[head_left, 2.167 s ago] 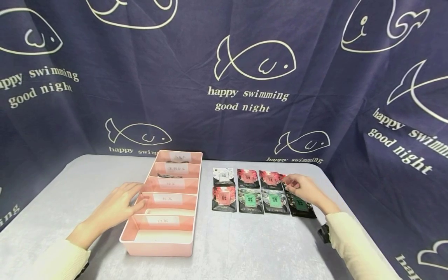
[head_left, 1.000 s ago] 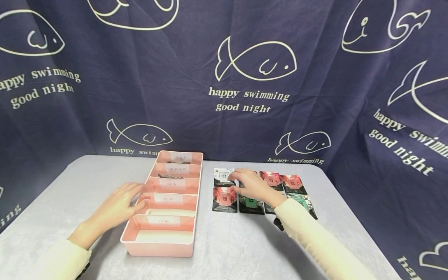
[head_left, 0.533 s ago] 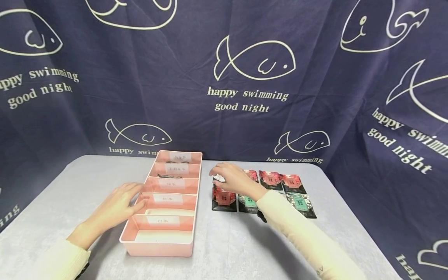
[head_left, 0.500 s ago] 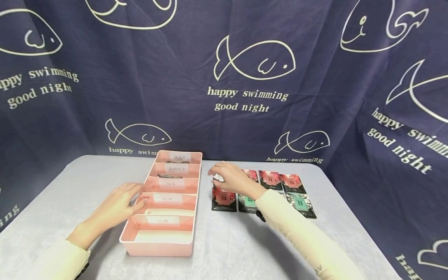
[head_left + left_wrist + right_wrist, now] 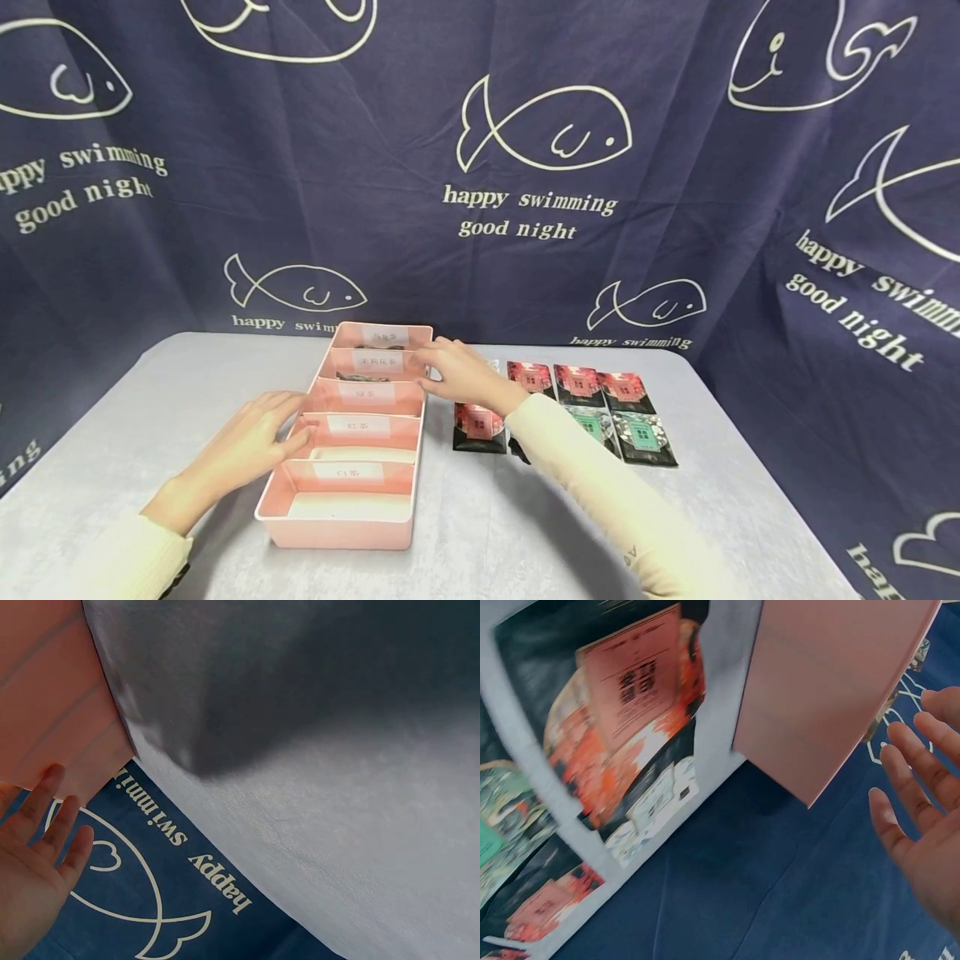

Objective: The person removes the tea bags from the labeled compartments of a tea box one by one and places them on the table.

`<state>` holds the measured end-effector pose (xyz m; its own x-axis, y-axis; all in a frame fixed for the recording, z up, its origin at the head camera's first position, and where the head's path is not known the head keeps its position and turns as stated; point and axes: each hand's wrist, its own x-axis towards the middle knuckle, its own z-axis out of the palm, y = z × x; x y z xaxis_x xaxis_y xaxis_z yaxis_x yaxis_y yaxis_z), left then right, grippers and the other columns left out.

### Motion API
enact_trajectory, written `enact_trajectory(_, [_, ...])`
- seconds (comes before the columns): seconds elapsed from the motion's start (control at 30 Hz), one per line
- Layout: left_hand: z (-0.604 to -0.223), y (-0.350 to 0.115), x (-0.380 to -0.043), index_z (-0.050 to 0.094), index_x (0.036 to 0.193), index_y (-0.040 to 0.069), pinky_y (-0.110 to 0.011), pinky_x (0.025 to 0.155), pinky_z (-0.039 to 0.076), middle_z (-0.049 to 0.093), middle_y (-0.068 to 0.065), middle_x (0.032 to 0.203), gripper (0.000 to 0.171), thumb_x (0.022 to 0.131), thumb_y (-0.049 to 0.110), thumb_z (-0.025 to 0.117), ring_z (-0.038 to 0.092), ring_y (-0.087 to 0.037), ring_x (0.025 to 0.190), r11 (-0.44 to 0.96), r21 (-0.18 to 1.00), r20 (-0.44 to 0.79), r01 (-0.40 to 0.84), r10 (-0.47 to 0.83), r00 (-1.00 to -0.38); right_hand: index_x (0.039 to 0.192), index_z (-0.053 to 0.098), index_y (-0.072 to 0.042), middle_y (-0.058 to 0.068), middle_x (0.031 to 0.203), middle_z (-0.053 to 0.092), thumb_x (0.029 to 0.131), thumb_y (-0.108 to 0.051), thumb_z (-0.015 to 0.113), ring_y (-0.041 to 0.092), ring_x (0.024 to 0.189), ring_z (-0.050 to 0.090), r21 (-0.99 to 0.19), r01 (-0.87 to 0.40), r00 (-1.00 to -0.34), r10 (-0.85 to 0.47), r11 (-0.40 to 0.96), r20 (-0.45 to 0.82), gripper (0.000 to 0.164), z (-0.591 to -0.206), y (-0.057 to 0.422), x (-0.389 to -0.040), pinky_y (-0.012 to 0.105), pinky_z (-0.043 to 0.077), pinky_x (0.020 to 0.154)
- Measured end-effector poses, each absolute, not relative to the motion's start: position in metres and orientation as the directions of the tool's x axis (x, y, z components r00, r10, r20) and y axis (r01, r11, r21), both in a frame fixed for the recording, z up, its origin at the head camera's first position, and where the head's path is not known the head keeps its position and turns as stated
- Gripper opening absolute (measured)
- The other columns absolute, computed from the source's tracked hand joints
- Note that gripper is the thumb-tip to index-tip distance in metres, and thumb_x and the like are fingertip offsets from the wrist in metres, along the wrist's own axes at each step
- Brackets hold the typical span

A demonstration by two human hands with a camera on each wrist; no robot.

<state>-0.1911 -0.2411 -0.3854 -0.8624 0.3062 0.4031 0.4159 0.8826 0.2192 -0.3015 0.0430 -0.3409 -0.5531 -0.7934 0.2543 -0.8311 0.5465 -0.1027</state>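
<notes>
A pink divided box with labelled compartments stands left of centre in the head view. My left hand rests at its left rim, thumb and fingertips over the edge; in the left wrist view its fingers look loose. The right hand is at the right rim by the second compartment from the back. Nothing shows between its spread fingers in the right wrist view. Dark packets lie inside the two rearmost compartments. Right of the box lie flat tea sachets: a white one partly hidden in the head view, red ones, green-labelled ones.
The sachets form two rows on the grey-white tabletop; the right sleeve covers part of the front row. A navy fish-print cloth hangs behind and at both sides of the table.
My right hand has moved left from the far-right sachets, across the white one, to the box's right rim. The left hand and the box have stayed put.
</notes>
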Motion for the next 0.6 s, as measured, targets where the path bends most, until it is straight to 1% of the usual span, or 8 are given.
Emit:
enact_trajectory(0.07, [-0.386, -0.241, -0.191, 0.059, 0.113, -0.001, -0.051, 0.094, 0.039, 0.061, -0.018, 0.113, 0.042, 0.082, 0.027, 0.063, 0.052, -0.037, 0.109, 0.883, 0.218, 0.403, 0.416, 0.307, -0.862, 0.115, 0.060, -0.009, 0.005, 0.115, 0.061, 0.087, -0.022, 0.056, 0.020, 0.102, 0.054, -0.106, -0.824, -0.564, -0.790, 0.557, 0.240, 0.031, -0.341, 0.038, -0.301, 0.043, 0.047, 0.088])
enact_trajectory(0.17, [-0.387, -0.242, -0.192, 0.059, 0.112, -0.001, -0.051, 0.094, 0.039, 0.061, -0.018, 0.113, 0.041, 0.082, 0.027, 0.062, 0.053, -0.037, 0.109, 0.882, 0.217, 0.405, 0.418, 0.308, -0.861, 0.117, 0.058, -0.010, 0.004, 0.116, 0.060, 0.087, -0.023, 0.056, 0.018, 0.105, 0.052, -0.124, -0.810, -0.586, -0.780, 0.573, 0.219, 0.032, -0.341, 0.030, -0.301, 0.046, 0.044, 0.093])
enact_trajectory(0.23, [-0.388, -0.242, -0.193, 0.059, 0.112, -0.001, -0.051, 0.094, 0.039, 0.061, -0.018, 0.113, 0.041, 0.083, 0.027, 0.062, 0.053, -0.037, 0.109, 0.882, 0.217, 0.407, 0.419, 0.308, -0.860, 0.116, 0.059, -0.011, 0.002, 0.114, 0.060, 0.087, -0.024, 0.058, 0.016, 0.103, 0.053, -0.131, -0.804, -0.595, -0.777, 0.580, 0.207, 0.031, -0.343, 0.025, -0.303, 0.041, 0.045, 0.093])
enact_trajectory(0.37, [-0.388, -0.242, -0.193, 0.059, 0.112, -0.001, -0.051, 0.094, 0.039, 0.061, -0.018, 0.113, 0.041, 0.083, 0.028, 0.061, 0.052, -0.037, 0.109, 0.882, 0.221, 0.403, 0.417, 0.307, -0.862, 0.112, 0.061, -0.014, -0.001, 0.110, 0.063, 0.085, -0.024, 0.060, 0.013, 0.100, 0.054, -0.115, -0.816, -0.577, -0.789, 0.566, 0.209, 0.029, -0.347, 0.016, -0.306, 0.031, 0.047, 0.087])
enact_trajectory(0.47, [-0.387, -0.242, -0.193, 0.059, 0.112, -0.001, -0.051, 0.094, 0.039, 0.061, -0.018, 0.113, 0.041, 0.083, 0.028, 0.061, 0.053, -0.037, 0.109, 0.882, 0.219, 0.405, 0.418, 0.308, -0.861, 0.109, 0.063, -0.014, -0.002, 0.109, 0.064, 0.085, -0.023, 0.060, 0.013, 0.100, 0.056, -0.114, -0.825, -0.565, -0.797, 0.554, 0.213, 0.026, -0.349, 0.011, -0.305, 0.029, 0.047, 0.086])
enact_trajectory(0.6, [-0.388, -0.242, -0.194, 0.059, 0.112, -0.002, -0.051, 0.094, 0.040, 0.061, -0.018, 0.112, 0.042, 0.082, 0.027, 0.062, 0.053, -0.038, 0.109, 0.881, 0.211, 0.413, 0.423, 0.312, -0.856, 0.106, 0.064, -0.017, -0.005, 0.108, 0.065, 0.084, -0.023, 0.060, 0.013, 0.098, 0.057, -0.087, -0.828, -0.558, -0.799, 0.554, 0.226, 0.023, -0.352, 0.006, -0.304, 0.028, 0.048, 0.082])
